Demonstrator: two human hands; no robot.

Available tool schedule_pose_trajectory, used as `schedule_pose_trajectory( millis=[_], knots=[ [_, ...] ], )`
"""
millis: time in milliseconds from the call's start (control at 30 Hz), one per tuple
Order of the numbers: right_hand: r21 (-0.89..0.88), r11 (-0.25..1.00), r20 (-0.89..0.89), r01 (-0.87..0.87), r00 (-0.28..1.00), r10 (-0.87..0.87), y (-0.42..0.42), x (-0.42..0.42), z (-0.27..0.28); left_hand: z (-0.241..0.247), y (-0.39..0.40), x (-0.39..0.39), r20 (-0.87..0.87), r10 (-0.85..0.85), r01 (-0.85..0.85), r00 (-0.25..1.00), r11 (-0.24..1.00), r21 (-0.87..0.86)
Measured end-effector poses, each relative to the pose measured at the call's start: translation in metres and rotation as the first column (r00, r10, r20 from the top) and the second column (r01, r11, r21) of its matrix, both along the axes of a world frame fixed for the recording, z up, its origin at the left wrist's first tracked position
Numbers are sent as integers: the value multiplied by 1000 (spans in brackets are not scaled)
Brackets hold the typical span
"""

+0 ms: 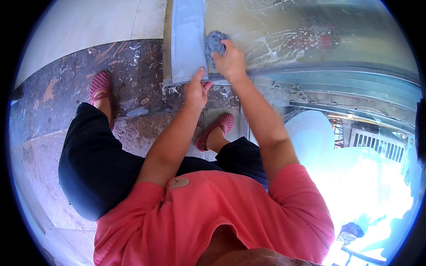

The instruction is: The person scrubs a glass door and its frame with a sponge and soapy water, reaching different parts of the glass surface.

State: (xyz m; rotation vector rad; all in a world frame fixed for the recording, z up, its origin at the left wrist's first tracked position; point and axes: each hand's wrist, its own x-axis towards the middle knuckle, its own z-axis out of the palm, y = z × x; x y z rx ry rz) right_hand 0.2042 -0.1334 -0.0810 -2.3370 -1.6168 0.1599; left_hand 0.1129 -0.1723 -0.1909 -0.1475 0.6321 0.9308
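A clear plastic sheet (362, 36), probably a door curtain, spreads across the top right. White suds (271, 51) streak its wet surface. Along its left side runs a pale blue-grey stitched border strip (188, 40). My left hand (195, 89) pinches the strip's lower corner, thumb on top and fingers underneath. In my right hand (231, 61) is a fuzzy grey scrubbing pad (214, 41), pressed onto the sheet beside the strip. A dark ribbed hem (299, 67) edges the sheet below that hand.
Dark marbled stone (76, 73) crosses the floor between paler tiles (146, 20). My feet in pink woven shoes (100, 83) stand apart. Metal threshold tracks (332, 83) lie to the right. Beyond them are a rounded pale object (311, 129), a slotted white panel (377, 143) and strong glare.
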Motion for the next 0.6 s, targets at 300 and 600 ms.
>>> schedule_pose_trajectory(
  millis=[300,600],
  knots=[
    [130,983,59,128,989,-136,-56,-31,-1,-5,-31,6,264,-106,101,959,994,33],
    [398,917,-10,24,1000,-22,-92,-31,-17,12,-50,-11,317,-140,170,938,983,-69]
  ],
)
